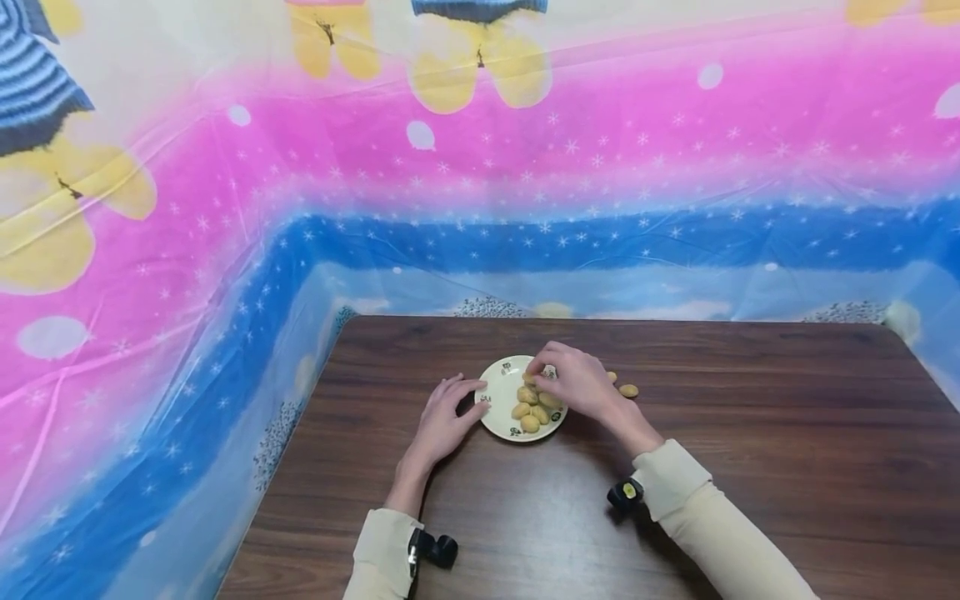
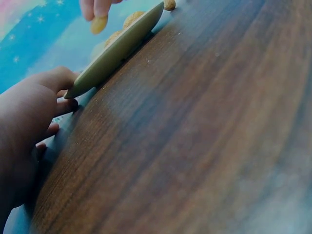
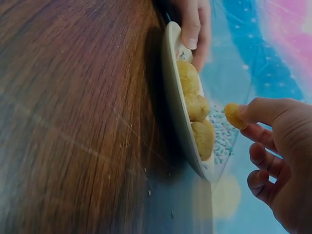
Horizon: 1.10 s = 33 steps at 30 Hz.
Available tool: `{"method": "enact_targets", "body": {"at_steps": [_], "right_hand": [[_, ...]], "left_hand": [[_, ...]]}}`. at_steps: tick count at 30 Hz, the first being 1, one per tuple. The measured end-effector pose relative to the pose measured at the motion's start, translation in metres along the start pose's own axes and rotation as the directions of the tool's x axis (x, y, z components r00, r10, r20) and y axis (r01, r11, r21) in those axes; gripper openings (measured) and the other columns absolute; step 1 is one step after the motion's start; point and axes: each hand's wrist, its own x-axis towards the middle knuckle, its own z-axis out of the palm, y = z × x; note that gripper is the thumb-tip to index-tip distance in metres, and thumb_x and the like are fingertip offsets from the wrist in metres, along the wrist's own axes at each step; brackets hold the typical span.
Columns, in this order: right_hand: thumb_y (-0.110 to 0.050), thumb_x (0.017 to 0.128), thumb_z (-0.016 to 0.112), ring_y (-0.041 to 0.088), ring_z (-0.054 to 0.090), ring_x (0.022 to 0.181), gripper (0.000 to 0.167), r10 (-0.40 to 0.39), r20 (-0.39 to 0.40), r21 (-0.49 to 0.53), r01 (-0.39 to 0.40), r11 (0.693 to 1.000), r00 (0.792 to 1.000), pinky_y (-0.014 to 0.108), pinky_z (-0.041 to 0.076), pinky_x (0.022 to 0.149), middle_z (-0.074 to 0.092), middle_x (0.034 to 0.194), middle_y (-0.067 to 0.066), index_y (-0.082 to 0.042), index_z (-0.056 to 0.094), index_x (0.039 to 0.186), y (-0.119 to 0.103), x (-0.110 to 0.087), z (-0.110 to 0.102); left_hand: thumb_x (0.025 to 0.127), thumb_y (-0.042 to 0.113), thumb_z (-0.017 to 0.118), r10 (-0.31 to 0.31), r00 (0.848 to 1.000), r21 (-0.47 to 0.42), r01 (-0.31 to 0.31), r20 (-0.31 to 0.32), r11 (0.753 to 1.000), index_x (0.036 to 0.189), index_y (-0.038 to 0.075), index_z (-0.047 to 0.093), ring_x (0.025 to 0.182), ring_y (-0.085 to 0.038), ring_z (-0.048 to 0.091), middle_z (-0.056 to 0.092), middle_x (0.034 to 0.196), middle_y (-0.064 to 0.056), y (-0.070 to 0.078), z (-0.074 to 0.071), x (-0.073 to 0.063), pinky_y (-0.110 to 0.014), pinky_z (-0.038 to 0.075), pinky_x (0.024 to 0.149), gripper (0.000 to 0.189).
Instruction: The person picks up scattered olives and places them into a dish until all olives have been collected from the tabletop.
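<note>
A white plate (image 1: 497, 417) with small dark printed motifs on its rim bears several small, oval, yellow-brown nut-like pieces (image 1: 529, 423), heaped toward its right side. My left hand (image 1: 447, 417) holds the plate's left edge, with thumb and forefinger curved along the rim. Over the plate's far right part, my right hand (image 1: 576, 379) pinches one nut-like piece (image 3: 234, 115) between thumb and forefinger. In the right wrist view this piece is in the air, apart from the heap, while the other fingers curl loosely below. The exact kind of the pieces cannot be told.
Just right of the plate, a couple of loose nut-like pieces (image 1: 628, 390) lie on the brown wooden table (image 1: 750, 433), partly behind the right forearm. A colourful patterned cloth (image 1: 600, 192) hangs behind and left of the table. Each wrist carries a small black camera (image 1: 625, 495).
</note>
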Motion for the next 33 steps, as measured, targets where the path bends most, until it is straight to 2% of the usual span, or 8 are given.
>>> {"method": "enact_targets", "body": {"at_steps": [4,10,18,25,33], "right_hand": [[-0.027,0.091,0.072,0.013,0.067,0.088,0.008,0.008,0.018,-0.002,-0.008,1.0,1.0,0.039,0.057,0.077,0.067,0.101,-0.009,-0.027,0.075,0.098,-0.001,0.008,0.005],[-0.028,0.092,0.07,0.014,0.065,0.086,0.009,0.012,0.075,-0.005,-0.012,1.0,0.997,0.039,0.056,0.075,0.066,0.101,-0.007,-0.025,0.076,0.099,0.001,0.02,0.011],[-0.028,0.093,0.071,0.011,0.062,0.084,0.008,0.038,0.131,0.023,-0.041,0.999,0.991,0.039,0.054,0.076,0.065,0.098,-0.008,-0.026,0.076,0.098,0.003,0.026,0.019],[-0.027,0.095,0.067,0.014,0.064,0.091,0.011,0.064,0.132,0.065,-0.073,0.995,0.989,0.039,0.054,0.079,0.066,0.103,-0.007,-0.023,0.075,0.103,0.007,0.018,0.02],[-0.026,0.094,0.069,0.011,0.056,0.076,0.011,0.07,0.061,0.099,-0.076,0.992,0.996,0.031,0.046,0.065,0.065,0.098,-0.007,-0.022,0.076,0.102,0.016,-0.005,0.003]], "left_hand": [[0.096,0.044,0.064,-0.005,1.0,0.004,0.005,0.002,1.0,0.132,0.028,0.064,0.148,-0.027,0.032,0.057,0.143,0.001,0.001,-0.001,0.002,-0.056,0.022,0.121,0.039],[0.096,0.046,0.062,-0.007,1.0,0.001,0.007,0.01,1.0,0.132,0.03,0.064,0.149,-0.026,0.032,0.057,0.143,0.002,0.003,0.001,0.003,-0.055,0.023,0.122,0.039],[0.096,0.046,0.062,0.013,1.0,0.0,-0.013,-0.003,1.0,0.132,0.027,0.064,0.148,-0.031,0.032,0.057,0.143,-0.002,0.004,0.003,0.003,-0.06,0.023,0.119,0.041],[0.096,0.046,0.063,-0.023,1.0,-0.003,0.023,0.01,1.0,0.131,0.03,0.064,0.149,-0.03,0.03,0.056,0.144,-0.001,0.003,0.0,-0.002,-0.061,0.023,0.119,0.04],[0.095,0.046,0.063,-0.009,1.0,-0.01,0.009,0.0,1.0,0.132,0.028,0.064,0.149,-0.032,0.03,0.055,0.146,-0.003,0.002,-0.001,-0.002,-0.063,0.023,0.118,0.041]]}}
